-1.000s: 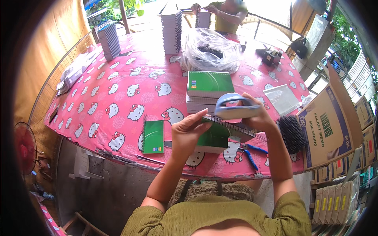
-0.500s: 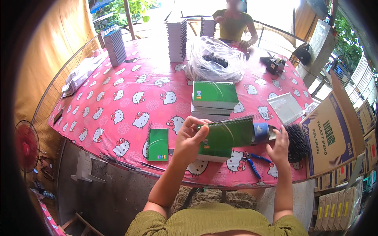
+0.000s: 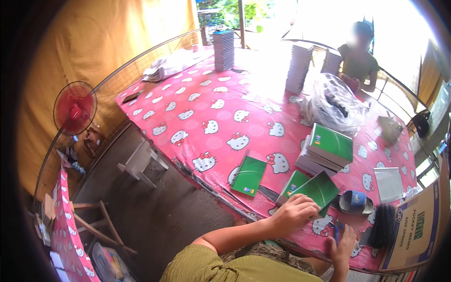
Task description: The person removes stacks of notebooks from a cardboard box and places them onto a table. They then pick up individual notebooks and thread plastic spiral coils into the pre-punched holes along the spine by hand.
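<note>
Gripping a green, rectangular, wire-bound paper notebook (image 3: 324, 187) at its one o'clock, my left hand (image 3: 296, 214) steadies it. At its four o'clock my right hand (image 3: 344, 244) is beside blue-handled metal pliers (image 3: 335, 231); I cannot tell whether it grasps them. I judge this step a tool pickup, calling for a sure grip. The notebook looks glossy, tilted.

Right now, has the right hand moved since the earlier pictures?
Yes: against the black coils, the right hand has moved back toward the wearer and is now by the blue pliers.
</note>
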